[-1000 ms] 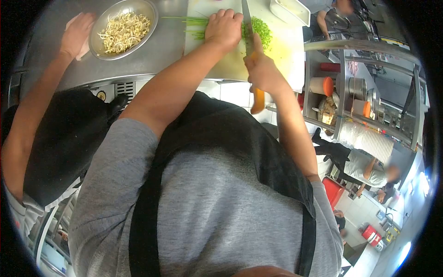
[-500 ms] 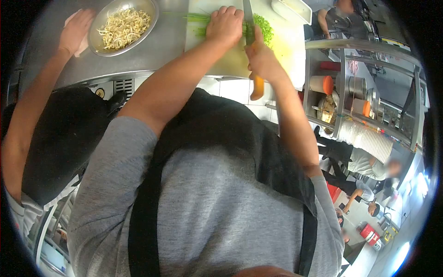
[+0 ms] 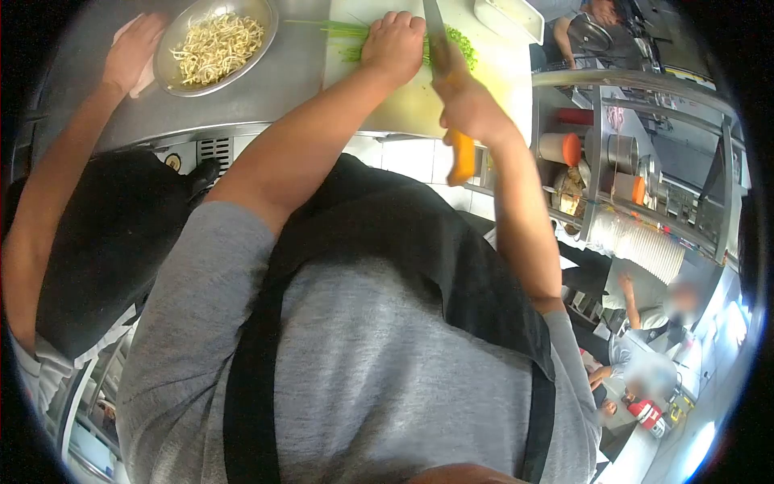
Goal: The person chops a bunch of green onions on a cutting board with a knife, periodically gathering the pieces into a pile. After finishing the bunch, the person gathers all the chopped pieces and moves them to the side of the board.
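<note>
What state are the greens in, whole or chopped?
Partly chopped: the left hand holds long stalks on the cutting board; a chopped pile lies right of the knife gripped by the right hand.

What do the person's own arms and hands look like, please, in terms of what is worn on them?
Both arms are bare below the short grey sleeves. The left hand and the right hand are ungloved, and I can see no watch, ring or bracelet. Black apron straps run over the grey shirt near the shoulders.
</note>
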The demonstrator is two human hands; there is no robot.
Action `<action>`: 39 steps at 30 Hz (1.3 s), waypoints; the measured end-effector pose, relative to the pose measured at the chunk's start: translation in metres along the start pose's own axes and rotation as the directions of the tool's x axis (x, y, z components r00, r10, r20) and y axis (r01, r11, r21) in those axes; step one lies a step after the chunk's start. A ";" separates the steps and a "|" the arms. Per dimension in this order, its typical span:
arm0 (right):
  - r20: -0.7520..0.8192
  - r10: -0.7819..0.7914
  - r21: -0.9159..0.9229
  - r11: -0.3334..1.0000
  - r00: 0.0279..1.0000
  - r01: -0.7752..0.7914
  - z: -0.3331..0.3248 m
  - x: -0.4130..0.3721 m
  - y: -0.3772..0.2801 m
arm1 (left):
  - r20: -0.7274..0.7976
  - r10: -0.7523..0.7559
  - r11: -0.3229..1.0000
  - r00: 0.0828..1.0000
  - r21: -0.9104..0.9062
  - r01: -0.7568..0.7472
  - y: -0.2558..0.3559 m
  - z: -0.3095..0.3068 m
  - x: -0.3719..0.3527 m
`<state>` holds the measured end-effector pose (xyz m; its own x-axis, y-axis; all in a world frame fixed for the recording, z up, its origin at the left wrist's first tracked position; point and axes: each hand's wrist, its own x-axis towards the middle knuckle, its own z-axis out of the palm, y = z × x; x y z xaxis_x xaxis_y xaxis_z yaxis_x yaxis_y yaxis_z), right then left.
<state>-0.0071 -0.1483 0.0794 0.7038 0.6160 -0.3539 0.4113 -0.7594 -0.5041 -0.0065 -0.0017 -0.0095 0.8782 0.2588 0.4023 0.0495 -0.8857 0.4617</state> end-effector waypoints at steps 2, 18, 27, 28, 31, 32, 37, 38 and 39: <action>-0.040 0.074 0.002 0.997 0.996 -0.074 0.018 0.000 -0.005 | -0.010 -0.004 1.000 1.000 -0.011 0.004 0.001 -0.001 0.000; 0.076 0.162 0.128 0.977 0.984 -0.171 -0.020 -0.001 -0.038 | -0.030 0.024 1.000 0.999 0.012 -0.024 -0.002 -0.002 -0.001; -0.068 0.172 0.164 0.974 0.983 -0.159 0.014 0.011 -0.012 | -0.017 0.008 0.999 1.000 0.044 -0.007 -0.001 0.004 -0.002; -0.083 0.157 0.182 0.973 0.984 -0.140 0.013 0.010 -0.007 | -0.017 0.010 1.000 1.000 0.016 -0.010 -0.002 0.003 -0.001; -0.097 0.171 0.235 0.961 0.981 -0.144 0.011 -0.007 0.009 | -0.003 -0.018 1.000 1.000 0.024 0.018 0.004 0.004 0.003; -0.087 0.206 0.259 0.949 0.975 -0.178 0.007 -0.012 0.009 | 0.006 -0.012 0.999 1.000 0.044 0.012 0.008 0.007 0.004; -0.059 0.267 0.262 0.934 0.962 -0.243 0.004 -0.015 0.000 | 0.036 -0.006 1.000 0.999 0.029 0.005 0.016 0.011 0.009; -0.066 0.259 0.267 0.935 0.964 -0.233 0.006 -0.014 0.001 | 0.063 -0.006 0.998 0.998 0.066 0.002 0.016 0.006 0.010; -0.075 0.252 0.271 0.936 0.965 -0.223 0.007 -0.014 0.002 | 0.089 -0.005 0.995 0.996 0.101 -0.004 0.017 0.001 0.011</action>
<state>-0.0202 -0.1568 0.0779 0.8260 0.3874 -0.4094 0.0711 -0.7922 -0.6061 0.0045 -0.0139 0.0017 0.9168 0.2281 0.3278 0.0941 -0.9212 0.3776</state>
